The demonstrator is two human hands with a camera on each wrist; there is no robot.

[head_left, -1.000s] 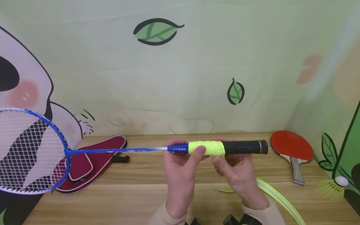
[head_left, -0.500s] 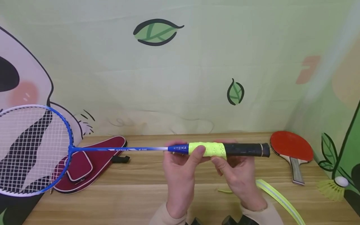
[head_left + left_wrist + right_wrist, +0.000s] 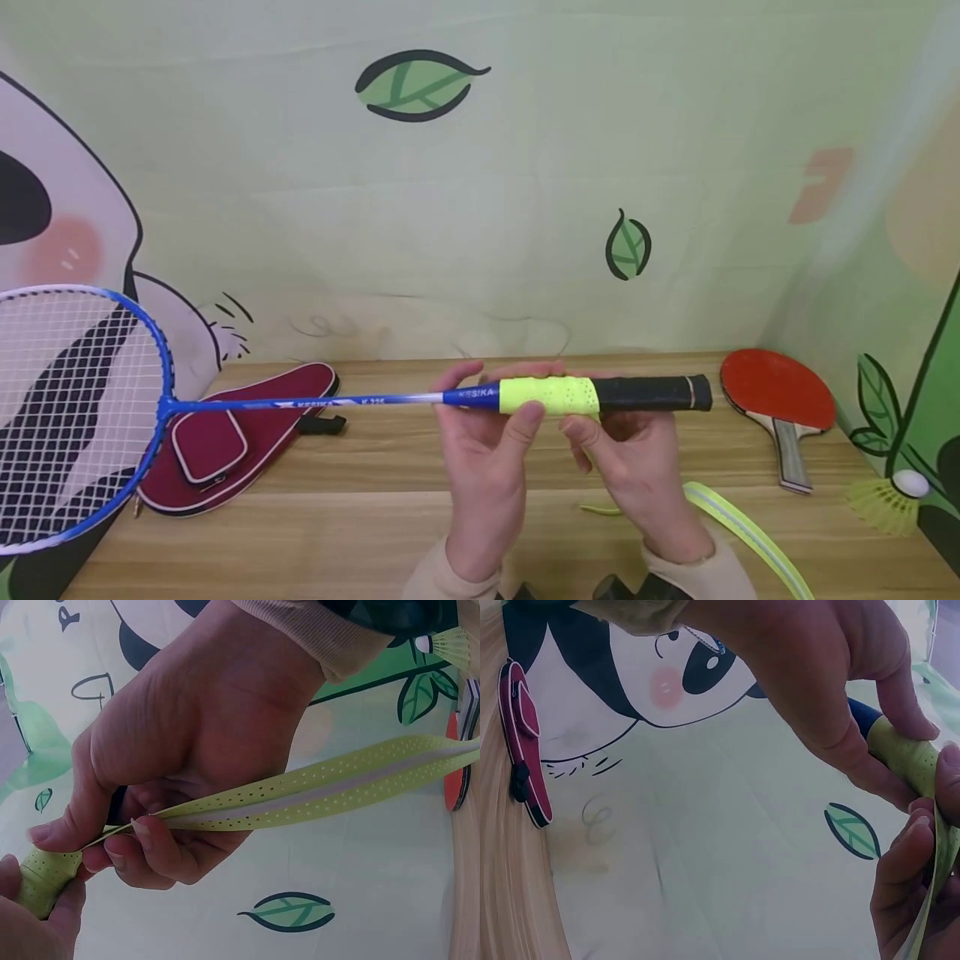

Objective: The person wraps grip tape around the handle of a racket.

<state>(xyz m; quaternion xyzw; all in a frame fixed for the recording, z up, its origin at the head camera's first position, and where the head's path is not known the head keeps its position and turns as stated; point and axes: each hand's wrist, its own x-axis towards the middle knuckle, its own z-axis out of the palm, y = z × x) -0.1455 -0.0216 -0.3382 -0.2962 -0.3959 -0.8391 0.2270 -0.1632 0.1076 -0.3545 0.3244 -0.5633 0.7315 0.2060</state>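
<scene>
A blue and white badminton racket (image 3: pixel 167 407) hangs level above the table, its head cut off at the left edge of the head view. Neon-yellow perforated grip tape (image 3: pixel 551 395) covers the front part of its black handle (image 3: pixel 648 393). My left hand (image 3: pixel 487 483) holds the wrapped part beside the blue cone, fingers behind and thumb at the front. With thumb and fingers my right hand (image 3: pixel 645 487) pinches the tape just under the handle. The loose tape (image 3: pixel 315 784) runs back from those fingers in the left wrist view; its length (image 3: pixel 750 533) curves right of the right wrist.
A maroon racket case (image 3: pixel 217 446) lies on the left of the wooden table (image 3: pixel 337 533). At the right are a red table tennis bat (image 3: pixel 780 387) and a yellow shuttlecock (image 3: pixel 888 504). A printed cloth backdrop (image 3: pixel 480 250) stands behind.
The racket has turned slightly, and its head sits farther left and lower. My left thumb has slid down the tape, and its fingers now spread more behind the handle. The right hand barely moves.
</scene>
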